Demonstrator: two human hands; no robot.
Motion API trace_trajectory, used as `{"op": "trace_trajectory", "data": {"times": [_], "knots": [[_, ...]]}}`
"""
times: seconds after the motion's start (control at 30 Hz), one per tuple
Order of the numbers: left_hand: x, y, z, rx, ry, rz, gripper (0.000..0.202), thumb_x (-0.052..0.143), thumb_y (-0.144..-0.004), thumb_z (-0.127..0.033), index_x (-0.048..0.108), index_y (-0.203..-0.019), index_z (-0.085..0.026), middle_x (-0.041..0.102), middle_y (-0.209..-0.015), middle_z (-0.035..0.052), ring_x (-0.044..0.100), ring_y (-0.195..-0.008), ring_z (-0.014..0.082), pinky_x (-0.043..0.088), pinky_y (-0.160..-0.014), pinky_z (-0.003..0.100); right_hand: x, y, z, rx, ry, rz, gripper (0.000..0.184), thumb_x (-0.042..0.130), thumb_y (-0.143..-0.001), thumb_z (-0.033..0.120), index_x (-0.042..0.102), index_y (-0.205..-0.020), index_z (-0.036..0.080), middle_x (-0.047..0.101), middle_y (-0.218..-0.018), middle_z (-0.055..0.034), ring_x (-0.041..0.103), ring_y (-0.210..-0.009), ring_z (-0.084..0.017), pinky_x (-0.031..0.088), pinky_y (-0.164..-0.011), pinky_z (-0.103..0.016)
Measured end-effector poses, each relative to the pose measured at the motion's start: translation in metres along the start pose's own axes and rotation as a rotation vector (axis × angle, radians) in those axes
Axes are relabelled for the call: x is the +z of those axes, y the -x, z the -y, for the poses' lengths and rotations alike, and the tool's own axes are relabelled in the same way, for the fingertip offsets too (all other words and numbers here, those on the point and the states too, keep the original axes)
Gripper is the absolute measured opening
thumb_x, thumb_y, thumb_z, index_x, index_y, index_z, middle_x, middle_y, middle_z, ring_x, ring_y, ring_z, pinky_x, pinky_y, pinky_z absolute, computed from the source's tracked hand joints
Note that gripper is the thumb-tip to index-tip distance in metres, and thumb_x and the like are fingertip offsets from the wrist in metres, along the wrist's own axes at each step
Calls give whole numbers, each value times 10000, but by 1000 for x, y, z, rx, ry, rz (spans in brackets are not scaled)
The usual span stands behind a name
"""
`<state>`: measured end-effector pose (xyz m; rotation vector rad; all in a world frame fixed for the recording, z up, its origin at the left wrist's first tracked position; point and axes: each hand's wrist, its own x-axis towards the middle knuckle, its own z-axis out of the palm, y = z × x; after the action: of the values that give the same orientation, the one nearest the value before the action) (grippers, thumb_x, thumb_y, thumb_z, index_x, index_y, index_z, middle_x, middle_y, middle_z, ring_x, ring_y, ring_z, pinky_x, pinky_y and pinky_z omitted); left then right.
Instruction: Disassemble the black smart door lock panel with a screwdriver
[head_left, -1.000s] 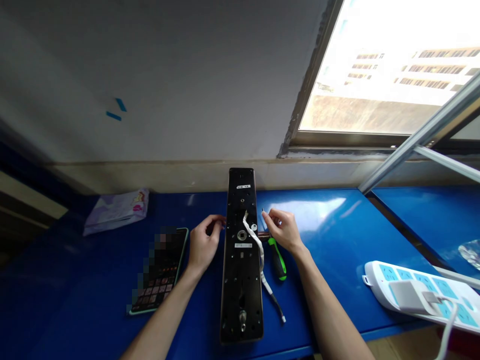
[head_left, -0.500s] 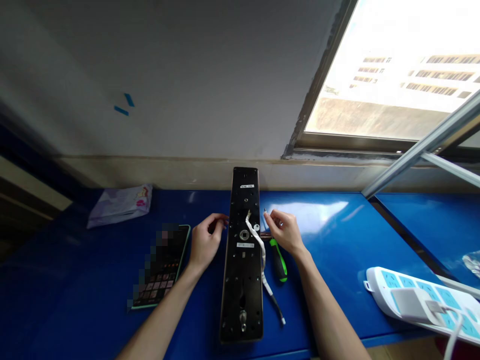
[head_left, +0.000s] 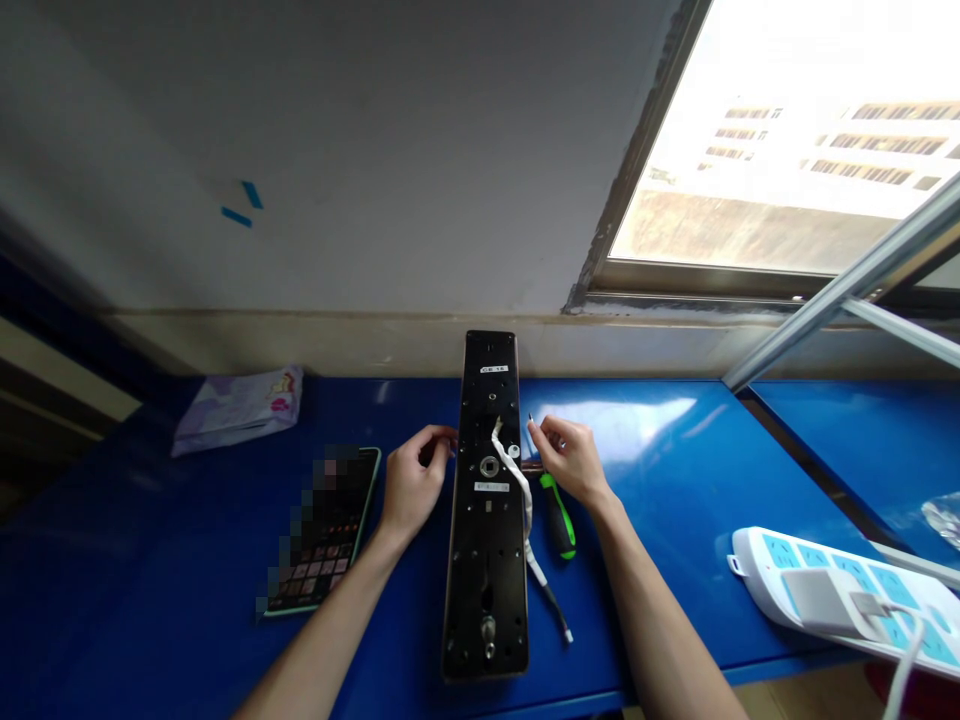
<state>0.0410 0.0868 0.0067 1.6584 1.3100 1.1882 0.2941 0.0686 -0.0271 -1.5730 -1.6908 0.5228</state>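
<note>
A long black door lock panel (head_left: 491, 520) lies back side up in front of me, with a cylinder post near its close end. A white-wrapped cable (head_left: 526, 500) comes out of its middle and hangs over the right edge to a small white plug. My left hand (head_left: 412, 480) is curled at the panel's left edge, fingertips against its side. Just right of the panel, my right hand (head_left: 571, 458) pinches a small thin screw-like piece (head_left: 530, 420) with a dark tip. Below that hand lies a green and black screwdriver (head_left: 558, 518), its upper end hidden.
A phone (head_left: 322, 540) lies left of my left hand, and a pale purple packet (head_left: 238, 408) is further back. At the right stands a white power strip (head_left: 757, 560) with a charger (head_left: 821, 602) plugged in. A metal frame (head_left: 832, 300) rises from the blue table (head_left: 667, 510); the wall is behind.
My view has shifted very slightly. Both hands, the lock panel and the screwdriver hold practically the same places.
</note>
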Motion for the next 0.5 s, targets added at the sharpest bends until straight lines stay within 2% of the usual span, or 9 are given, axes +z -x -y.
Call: {"op": "trace_trajectory", "data": {"times": [0.2, 0.3, 0.33, 0.4, 0.43, 0.5], "knots": [[1, 2, -2, 0, 18, 0, 241, 588, -916, -364, 770, -905, -207, 807, -892, 58, 735, -822, 253, 545, -763, 334, -9, -1, 12, 29, 78, 50, 337, 665, -1035, 394, 661, -1310, 199, 680, -1330, -96, 704, -1101, -238, 619, -933, -445], [2, 4, -1, -11, 39, -15, 276, 575, -945, -387, 750, -1046, -198, 791, -896, 57, 737, -828, 248, 551, -767, 332, -23, 2, 24, 83, 153, 87, 317, 658, -1039, 402, 668, -1277, 193, 699, -1268, -89, 713, -1034, -214, 625, -888, -416], [2, 4, -2, -17, 49, -20, 309, 562, -963, -402, 732, -1118, -195, 784, -898, 54, 739, -828, 244, 554, -767, 331, -29, 5, 29, 103, 183, 98, 315, 659, -1037, 417, 672, -1245, 180, 712, -1204, -78, 715, -975, -198, 625, -848, -395], [3, 6, -3, -26, 72, -25, 373, 526, -1001, -437, 685, -1237, -197, 772, -899, 46, 741, -830, 235, 563, -774, 328, -39, 14, 38, 147, 241, 122, 322, 668, -1016, 479, 674, -1107, 170, 704, -946, -21, 669, -761, -151, 580, -707, -323], [4, 8, -5, -28, 81, -23, 395, 512, -1013, -457, 667, -1273, -203, 769, -901, 42, 742, -834, 232, 568, -778, 326, -44, 19, 42, 164, 261, 139, 355, 715, -963, 526, 653, -1042, 186, 668, -781, 6, 624, -657, -161, 512, -614, -298], [5, 10, -9, -26, 123, 3, 425, 510, -1021, -487, 637, -1321, -213, 775, -942, 43, 750, -861, 229, 581, -796, 328, -50, 31, 49, 185, 276, 187, 380, 804, -864, 519, 600, -997, 227, 601, -636, 49, 550, -539, -161, 368, -516, -274]]}}
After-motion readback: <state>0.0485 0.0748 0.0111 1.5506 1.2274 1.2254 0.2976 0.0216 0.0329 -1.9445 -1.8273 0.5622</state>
